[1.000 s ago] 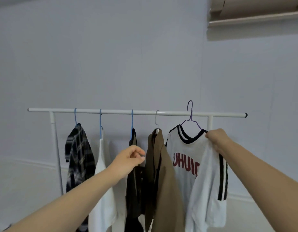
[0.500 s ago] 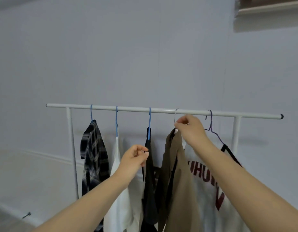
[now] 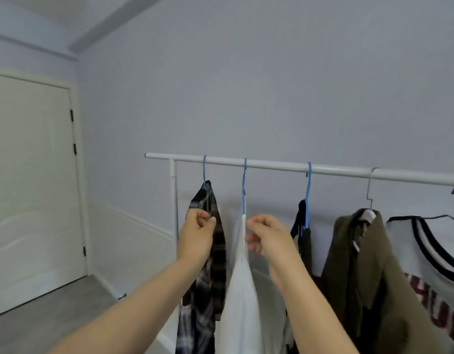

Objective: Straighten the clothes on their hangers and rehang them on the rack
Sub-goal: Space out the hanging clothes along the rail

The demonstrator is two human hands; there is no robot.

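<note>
Both hands shifted leftward: right hand [image 3: 265, 235] pinches white garment [image 3: 242, 290]; left hand [image 3: 197, 232] grasps plaid shirt [image 3: 215, 251].

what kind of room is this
Probably a plain room in a home, maybe a bedroom or laundry corner: a freestanding clothes rack of hung garments stands by a bare wall, with a white panel door at the left.

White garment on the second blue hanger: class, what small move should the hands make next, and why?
Probably grip the white garment near its top and square it on its blue wire hanger. Both hands are level with its top, the left hand and right hand either side, and it hangs edge-on from the white rack rail.
</note>
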